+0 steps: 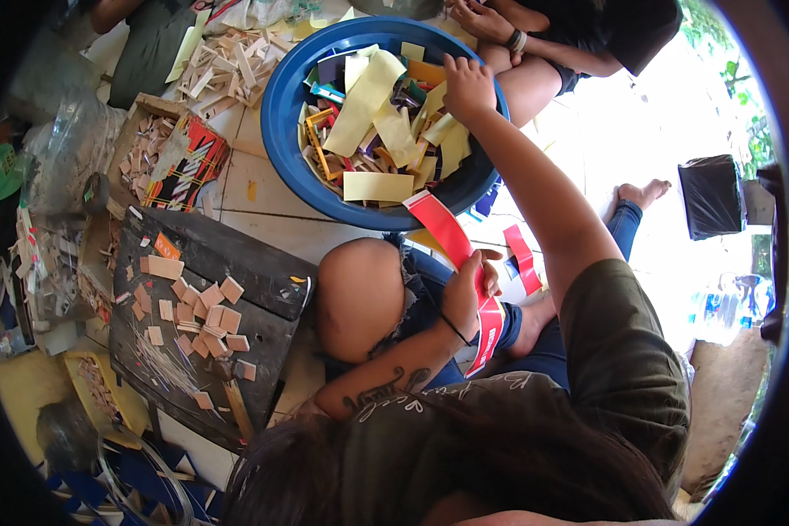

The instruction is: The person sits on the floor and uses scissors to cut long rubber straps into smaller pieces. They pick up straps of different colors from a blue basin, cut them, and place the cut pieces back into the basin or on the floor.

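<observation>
We find the left hand below the tub, fingers folded round a red strip near its middle. We judge this hold leaves both ends free; the upper end reaches close to the tub's rim. We note the right hand over the right side of the tub, its fingers curled down toward the yellow pieces and others inside. We cannot tell whether those fingers pinch a piece or merely rest there, as the back of the hand covers the tips.

The tub stands between this person and a co-worker above and right of it, seemingly so that both can reach in. A second strip lies below and right of the tub. Below and left of it, wooden blocks lie loose on a dark board, apparently kept apart from the tub's mix; more wood sits in a box left of the tub.

The left hand hides part of its strip. The tub's lower contents are buried. Glare washes out the floor right of the tub, and the co-worker is cut off by the upper edge.
</observation>
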Demonstrator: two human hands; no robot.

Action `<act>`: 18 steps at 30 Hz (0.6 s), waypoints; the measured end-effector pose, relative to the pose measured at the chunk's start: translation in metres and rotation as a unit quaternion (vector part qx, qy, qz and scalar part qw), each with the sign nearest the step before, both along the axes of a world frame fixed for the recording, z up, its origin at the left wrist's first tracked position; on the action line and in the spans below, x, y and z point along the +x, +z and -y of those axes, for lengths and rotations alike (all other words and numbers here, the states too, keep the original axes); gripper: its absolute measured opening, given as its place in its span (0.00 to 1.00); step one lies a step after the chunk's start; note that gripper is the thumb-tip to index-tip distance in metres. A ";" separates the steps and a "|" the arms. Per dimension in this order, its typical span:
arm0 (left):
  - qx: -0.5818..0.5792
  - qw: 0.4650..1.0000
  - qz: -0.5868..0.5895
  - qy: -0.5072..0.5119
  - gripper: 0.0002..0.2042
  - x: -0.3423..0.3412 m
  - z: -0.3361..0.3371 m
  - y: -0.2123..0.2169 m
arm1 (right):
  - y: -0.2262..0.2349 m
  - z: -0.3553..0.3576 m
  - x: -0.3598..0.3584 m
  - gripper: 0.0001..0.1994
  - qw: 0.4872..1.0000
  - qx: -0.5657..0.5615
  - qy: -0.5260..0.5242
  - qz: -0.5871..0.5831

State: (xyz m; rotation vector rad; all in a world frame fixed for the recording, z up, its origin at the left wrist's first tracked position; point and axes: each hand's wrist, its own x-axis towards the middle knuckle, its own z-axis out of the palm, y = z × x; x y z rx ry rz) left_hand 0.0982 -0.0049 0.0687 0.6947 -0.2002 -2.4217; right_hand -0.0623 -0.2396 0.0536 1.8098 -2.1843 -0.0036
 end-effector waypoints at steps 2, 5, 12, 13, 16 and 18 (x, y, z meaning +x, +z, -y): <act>0.004 1.000 -0.004 0.005 0.15 -0.001 0.000 -0.001 | -0.006 0.009 0.009 0.15 0.984 0.146 -0.075 0.062; 0.017 1.000 -0.018 0.003 0.15 -0.002 -0.001 -0.003 | -0.010 0.001 0.045 0.08 0.978 0.142 0.003 0.153; 0.014 1.000 0.001 0.006 0.14 -0.004 -0.003 -0.006 | 0.031 -0.048 0.114 0.11 0.954 0.049 0.210 0.209; 0.012 1.000 0.001 0.010 0.15 -0.004 -0.004 -0.007 | 0.037 -0.055 0.117 0.11 0.950 0.028 0.241 0.198; 0.015 1.000 0.002 0.006 0.16 -0.005 -0.003 -0.008 | 0.046 -0.068 0.127 0.08 0.937 0.084 0.253 0.225; 0.021 1.000 0.011 0.003 0.16 -0.003 -0.003 -0.007 | 0.048 -0.078 0.125 0.07 0.915 0.024 0.230 0.330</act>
